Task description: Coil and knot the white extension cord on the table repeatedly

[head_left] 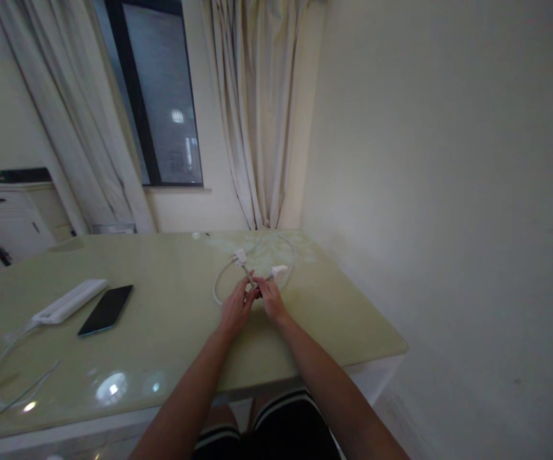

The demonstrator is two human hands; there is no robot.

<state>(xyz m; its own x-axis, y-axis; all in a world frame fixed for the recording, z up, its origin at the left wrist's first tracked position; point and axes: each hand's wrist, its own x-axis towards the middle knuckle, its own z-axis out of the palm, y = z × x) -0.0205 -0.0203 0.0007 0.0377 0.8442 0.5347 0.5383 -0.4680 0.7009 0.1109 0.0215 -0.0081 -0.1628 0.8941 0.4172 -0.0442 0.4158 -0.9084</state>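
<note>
Close together over the table, my left hand (236,309) and my right hand (271,298) both have their fingers closed on a white power cord (248,276). A white plug (240,257) with prongs sits just beyond my left fingertips. Beside the right fingertips lies a small white socket block (280,274). The rest of the cord loops out on both sides of the hands and curves away toward the back of the table. My fingers partly hide the stretch of cord between them.
The pale green glossy table (171,351) meets a wall (429,191) at the right. On the left lie a white power strip (71,301), a dark phone (106,310) and a thin cable (17,397). Behind hang curtains (261,115) and a window (165,96).
</note>
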